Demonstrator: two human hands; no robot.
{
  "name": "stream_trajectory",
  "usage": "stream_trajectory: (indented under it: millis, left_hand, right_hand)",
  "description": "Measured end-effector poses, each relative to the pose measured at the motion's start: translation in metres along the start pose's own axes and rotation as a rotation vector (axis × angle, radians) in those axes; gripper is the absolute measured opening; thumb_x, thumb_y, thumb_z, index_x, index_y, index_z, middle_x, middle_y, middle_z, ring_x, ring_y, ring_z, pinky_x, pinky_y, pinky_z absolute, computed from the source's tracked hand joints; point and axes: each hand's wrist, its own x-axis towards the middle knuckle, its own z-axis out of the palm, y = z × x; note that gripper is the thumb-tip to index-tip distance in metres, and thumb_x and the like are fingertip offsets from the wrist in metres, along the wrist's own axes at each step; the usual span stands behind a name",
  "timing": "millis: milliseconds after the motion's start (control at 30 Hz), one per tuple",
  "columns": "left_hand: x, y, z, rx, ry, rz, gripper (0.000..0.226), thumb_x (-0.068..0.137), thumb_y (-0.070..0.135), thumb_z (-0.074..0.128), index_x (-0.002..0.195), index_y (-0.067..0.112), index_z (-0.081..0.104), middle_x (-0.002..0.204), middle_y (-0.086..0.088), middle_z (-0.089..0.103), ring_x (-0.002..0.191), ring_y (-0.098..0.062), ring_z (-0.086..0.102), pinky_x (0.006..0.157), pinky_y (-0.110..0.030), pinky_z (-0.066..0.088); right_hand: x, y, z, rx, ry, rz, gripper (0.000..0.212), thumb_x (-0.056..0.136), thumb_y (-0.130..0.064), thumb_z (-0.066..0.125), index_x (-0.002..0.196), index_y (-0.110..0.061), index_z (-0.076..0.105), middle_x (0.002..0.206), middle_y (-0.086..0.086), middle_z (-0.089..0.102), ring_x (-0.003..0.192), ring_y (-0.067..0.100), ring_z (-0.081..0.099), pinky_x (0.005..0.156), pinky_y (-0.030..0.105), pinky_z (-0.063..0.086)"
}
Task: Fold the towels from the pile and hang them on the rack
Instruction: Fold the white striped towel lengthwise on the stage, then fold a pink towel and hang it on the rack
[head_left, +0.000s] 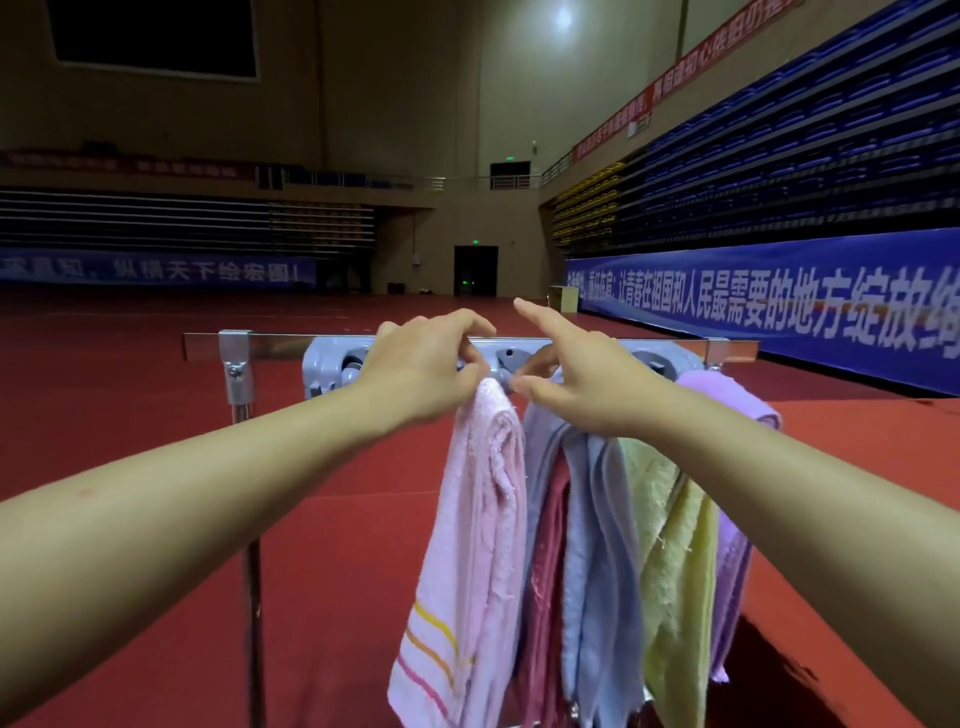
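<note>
Towels on rack (519, 349): five hung beside the pink towel (480, 545), which left hand (421, 366) pinched at its hook; right hand (576, 374) spread alongside. Pile unseen.

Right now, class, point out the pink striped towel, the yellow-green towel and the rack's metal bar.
pink striped towel (470, 545), head view, middle of hanging cloth.
yellow-green towel (675, 571), head view, lower fold.
metal bar (280, 345), head view, bare left stretch.

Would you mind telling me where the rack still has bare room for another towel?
The bar is bare between the left post clamp and the left hand. Rightwards it is crowded: pink towel, maroon, blue, yellow-green and lilac towels hang packed together.
</note>
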Motion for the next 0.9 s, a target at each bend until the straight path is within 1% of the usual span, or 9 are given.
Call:
stream_trajectory:
  millis: [67, 167, 333, 400, 467, 600, 700, 833, 900]
  left_hand:
    - [0.001, 0.022, -0.006, 0.020, 0.047, 0.014, 0.034, 0.091, 0.030, 0.055, 0.124, 0.038, 0.053, 0.106, 0.023, 0.067, 0.108, -0.015, 0.055, 0.093, -0.038, 0.036]
    - [-0.006, 0.071, -0.008, 0.016, 0.118, 0.106, 0.033, 0.090, 0.032, 0.055, 0.123, 0.038, 0.055, 0.114, 0.019, 0.066, 0.108, -0.016, 0.054, 0.091, -0.036, 0.041]
    - [-0.019, 0.171, 0.030, -0.275, 0.089, 0.228, 0.029, 0.088, 0.033, 0.054, 0.116, 0.040, 0.056, 0.099, 0.025, 0.066, 0.090, -0.011, 0.055, 0.080, -0.035, 0.048]
    - [-0.022, 0.217, 0.063, -0.372, 0.006, 0.258, 0.028, 0.088, 0.033, 0.055, 0.115, 0.041, 0.055, 0.090, 0.027, 0.062, 0.087, -0.009, 0.055, 0.081, -0.035, 0.048]
    - [-0.030, 0.268, 0.102, -0.456, -0.080, 0.345, 0.029, 0.088, 0.032, 0.057, 0.116, 0.040, 0.056, 0.098, 0.026, 0.064, 0.089, -0.011, 0.059, 0.084, -0.037, 0.051]
    - [-0.053, 0.375, 0.175, -0.581, -0.275, 0.467, 0.027, 0.087, 0.033, 0.059, 0.113, 0.044, 0.056, 0.105, 0.029, 0.063, 0.085, -0.008, 0.058, 0.083, -0.033, 0.050]
    - [-0.080, 0.457, 0.218, -0.745, -0.390, 0.532, 0.027, 0.086, 0.032, 0.060, 0.110, 0.044, 0.058, 0.102, 0.030, 0.063, 0.074, -0.004, 0.050, 0.083, -0.034, 0.050]
    - [-0.126, 0.558, 0.267, -0.949, -0.555, 0.576, 0.025, 0.085, 0.029, 0.060, 0.106, 0.044, 0.059, 0.099, 0.029, 0.064, 0.064, 0.001, 0.053, 0.082, -0.035, 0.052]
    - [-0.152, 0.603, 0.292, -1.044, -0.637, 0.585, 0.024, 0.086, 0.027, 0.060, 0.106, 0.041, 0.060, 0.098, 0.026, 0.065, 0.063, -0.003, 0.055, 0.081, -0.035, 0.052]
  right_hand:
    - [-0.016, 0.003, -0.010, 0.078, 0.071, 0.010, 0.075, 0.090, -0.035, 0.062, 0.153, -0.033, 0.022, 0.099, -0.025, 0.068, 0.108, 0.014, 0.057, 0.099, 0.036, 0.040]
    - [-0.049, 0.013, -0.035, 0.094, 0.165, 0.031, 0.062, 0.090, -0.029, 0.064, 0.146, -0.030, 0.038, 0.107, -0.015, 0.069, 0.104, 0.008, 0.062, 0.092, 0.029, 0.045]
    - [-0.137, 0.060, -0.083, -0.033, 0.230, 0.176, 0.048, 0.092, -0.031, 0.061, 0.137, -0.031, 0.046, 0.107, -0.011, 0.068, 0.099, 0.011, 0.062, 0.085, 0.028, 0.045]
    - [-0.188, 0.085, -0.102, -0.086, 0.274, 0.263, 0.042, 0.093, -0.030, 0.061, 0.134, -0.030, 0.051, 0.102, -0.011, 0.068, 0.095, 0.011, 0.062, 0.082, 0.028, 0.044]
    - [-0.247, 0.107, -0.120, -0.132, 0.326, 0.376, 0.035, 0.096, -0.031, 0.058, 0.131, -0.027, 0.056, 0.098, -0.014, 0.064, 0.093, 0.010, 0.060, 0.084, 0.027, 0.043]
    - [-0.375, 0.141, -0.147, -0.234, 0.451, 0.640, 0.027, 0.099, -0.031, 0.054, 0.124, -0.026, 0.062, 0.097, -0.014, 0.064, 0.087, 0.002, 0.053, 0.076, 0.009, 0.035]
    - [-0.461, 0.158, -0.160, -0.273, 0.497, 0.862, 0.027, 0.100, -0.034, 0.052, 0.124, -0.028, 0.062, 0.102, -0.015, 0.066, 0.089, 0.001, 0.052, 0.076, 0.008, 0.034]
    - [-0.555, 0.183, -0.174, -0.309, 0.598, 1.107, 0.024, 0.100, -0.031, 0.052, 0.120, -0.026, 0.064, 0.105, -0.011, 0.071, 0.094, 0.006, 0.061, 0.085, 0.023, 0.043]
    - [-0.596, 0.196, -0.179, -0.328, 0.655, 1.238, 0.023, 0.100, -0.030, 0.052, 0.119, -0.026, 0.064, 0.101, -0.008, 0.073, 0.093, 0.010, 0.064, 0.085, 0.029, 0.045]
